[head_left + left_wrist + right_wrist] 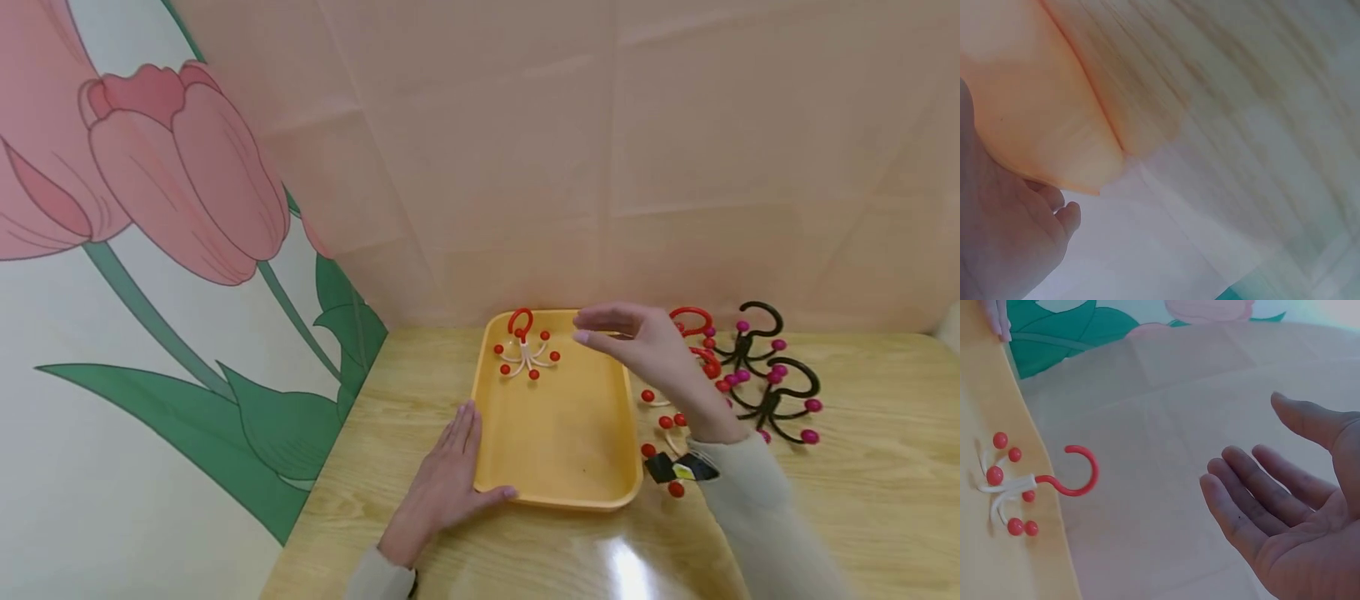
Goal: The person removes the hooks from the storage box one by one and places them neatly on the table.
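A yellow tray (pixel 558 433) lies on the wooden table. In its far left corner stands a small hook rack (pixel 525 354) with a red hook on top, white curved arms and red ball tips; the right wrist view shows the same rack (pixel 1019 482) from the side. My left hand (pixel 442 483) rests at the tray's near left corner, fingers straight along the left edge and thumb at the front rim. Above the tray's far right side hangs my right hand (pixel 637 337), fingers apart from the thumb, nothing between them.
Right of the tray lie two black hook racks (pixel 770 406) with magenta ball tips. Beside them are more red-and-white racks (pixel 692 317), partly hidden behind my right arm. A peach cloth (pixel 600 208) hangs behind the table, and a tulip-printed panel (pixel 187 250) stands at left.
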The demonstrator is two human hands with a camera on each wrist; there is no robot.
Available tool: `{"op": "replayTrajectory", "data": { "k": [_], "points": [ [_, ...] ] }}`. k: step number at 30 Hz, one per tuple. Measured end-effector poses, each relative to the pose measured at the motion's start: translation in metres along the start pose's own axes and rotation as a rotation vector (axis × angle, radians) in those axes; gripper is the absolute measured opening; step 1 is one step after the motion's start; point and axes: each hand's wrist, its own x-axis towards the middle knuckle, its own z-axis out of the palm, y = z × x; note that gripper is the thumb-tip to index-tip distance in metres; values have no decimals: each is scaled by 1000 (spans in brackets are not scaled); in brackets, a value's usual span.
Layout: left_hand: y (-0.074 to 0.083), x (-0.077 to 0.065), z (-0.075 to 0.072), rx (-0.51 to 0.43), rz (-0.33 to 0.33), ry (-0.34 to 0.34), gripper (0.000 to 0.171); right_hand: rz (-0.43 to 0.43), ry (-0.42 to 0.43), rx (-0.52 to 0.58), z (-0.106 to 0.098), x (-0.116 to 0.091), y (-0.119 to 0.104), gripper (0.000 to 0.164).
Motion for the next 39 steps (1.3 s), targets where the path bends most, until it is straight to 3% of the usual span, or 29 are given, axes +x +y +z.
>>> {"op": "replayTrajectory", "data": {
  "k": [9, 18, 28, 39],
  "points": [
    [1, 1, -1, -14, -7, -3, 128, 52, -58, 45, 21, 57, 18, 62],
    [4, 4, 3, -65, -11, -21, 127, 103, -108, 46, 43, 97, 43, 60],
    [3, 1, 2, -68, -10, -12, 127, 138, -134, 79, 70, 119, 75, 68],
    [2, -1, -1, -81, -37, -25, 126, 165, -129, 93, 89, 128, 85, 65]
  ]
}}
